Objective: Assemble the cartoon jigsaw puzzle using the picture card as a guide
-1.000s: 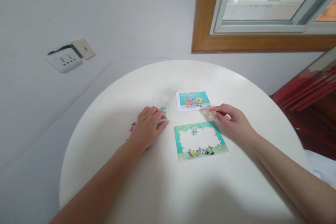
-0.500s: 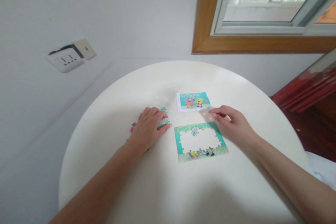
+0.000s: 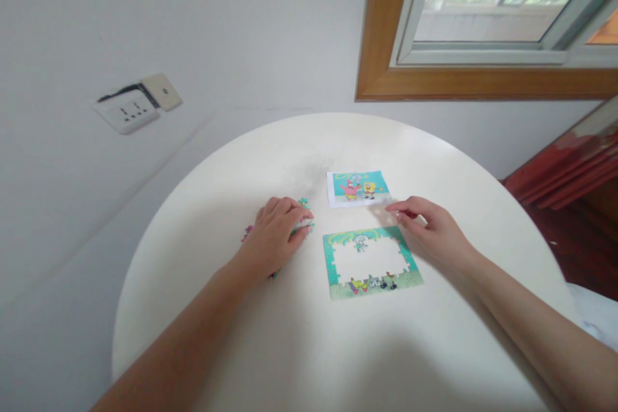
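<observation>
My left hand (image 3: 279,228) lies palm down over a pile of loose jigsaw pieces (image 3: 303,203), covering most of them. Its thumb and forefinger are apart, with some pieces showing between them and pink ones at the hand's far side. To the right is a partly assembled jigsaw puzzle (image 3: 375,290), a teal and green border around a bare white middle, with a pale face piece at its top edge. My right hand (image 3: 425,222) hovers by the puzzle's upper right corner, thumb and forefinger pinched; what they hold is too small to make out.
Behind the puzzle lies a printed picture card (image 3: 360,188) with a pink starfish and a yellow sponge figure. Everything is on a round white table (image 3: 338,347) against a wall with a socket (image 3: 129,111) and a wood-framed window (image 3: 463,84). A red curtain (image 3: 560,167) hangs at right.
The gap between my left thumb and forefinger has narrowed slightly over the pieces. My right hand keeps its pinch in about the same place. The whole view has shifted slightly.
</observation>
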`<state>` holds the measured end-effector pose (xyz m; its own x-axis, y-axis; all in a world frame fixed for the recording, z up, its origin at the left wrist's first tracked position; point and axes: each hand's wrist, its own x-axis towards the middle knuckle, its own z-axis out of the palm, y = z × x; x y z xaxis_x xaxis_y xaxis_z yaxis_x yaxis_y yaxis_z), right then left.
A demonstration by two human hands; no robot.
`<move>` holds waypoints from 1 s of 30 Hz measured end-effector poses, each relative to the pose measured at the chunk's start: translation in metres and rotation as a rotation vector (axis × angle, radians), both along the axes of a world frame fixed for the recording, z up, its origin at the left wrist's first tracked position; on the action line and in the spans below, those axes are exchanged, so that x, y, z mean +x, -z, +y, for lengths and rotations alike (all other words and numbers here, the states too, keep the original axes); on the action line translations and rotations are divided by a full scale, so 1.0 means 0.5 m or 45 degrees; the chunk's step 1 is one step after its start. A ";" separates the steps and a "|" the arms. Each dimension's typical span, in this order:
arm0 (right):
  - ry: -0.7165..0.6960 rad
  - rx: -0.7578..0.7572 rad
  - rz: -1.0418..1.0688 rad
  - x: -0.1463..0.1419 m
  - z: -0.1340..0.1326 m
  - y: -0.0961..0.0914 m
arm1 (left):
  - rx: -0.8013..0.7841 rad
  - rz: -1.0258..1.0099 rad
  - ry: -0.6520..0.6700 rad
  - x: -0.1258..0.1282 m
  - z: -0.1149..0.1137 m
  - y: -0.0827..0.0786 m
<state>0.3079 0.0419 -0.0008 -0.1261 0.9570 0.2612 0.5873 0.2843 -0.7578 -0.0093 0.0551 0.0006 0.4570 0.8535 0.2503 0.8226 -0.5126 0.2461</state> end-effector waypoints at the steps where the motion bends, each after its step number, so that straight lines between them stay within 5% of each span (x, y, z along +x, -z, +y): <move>1: 0.002 -0.001 -0.004 0.000 0.000 0.000 | -0.004 0.003 0.006 -0.001 0.001 0.000; 30: -0.020 0.025 -0.010 0.001 0.000 0.003 | 0.010 -0.050 0.041 -0.006 0.013 0.002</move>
<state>0.3083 0.0421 -0.0021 -0.1434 0.9496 0.2789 0.5885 0.3084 -0.7474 -0.0121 0.0614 -0.0006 0.4737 0.8366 0.2751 0.7956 -0.5405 0.2736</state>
